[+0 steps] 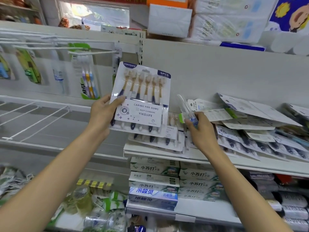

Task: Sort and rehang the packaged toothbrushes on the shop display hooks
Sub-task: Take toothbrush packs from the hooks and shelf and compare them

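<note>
A: Take the white shelf [160, 152] as the marker. What sits where?

B: Biggest first: a loose heap of toothbrush packs [250, 129] lies sprawled along its top, running off to the right. Up and to the left of the shelf, the display hooks [93, 53] jut out from the back panel, some bare, one carrying a three-brush pack [87, 77].

A: And the pack being handled?

B: The six-brush pack [142, 96] is held above the shelf's left end, long axis near upright, tilted slightly, its hang-hole end uppermost. It sits just right of and a little below the nearest hook tip, so I judge the coming move is a lift up and leftward to thread that hole on.

A: Which hand has it?

B: The left hand [103, 111] grips its lower-left edge, thumb across the front, fingers behind. That hand is the nearer one to the hooks.

A: The other?

B: The right hand [199, 129] is over the heap, fingers curled round a slim single-brush pack [188, 111] with a green tab, lifting its end clear of the pile.
</note>
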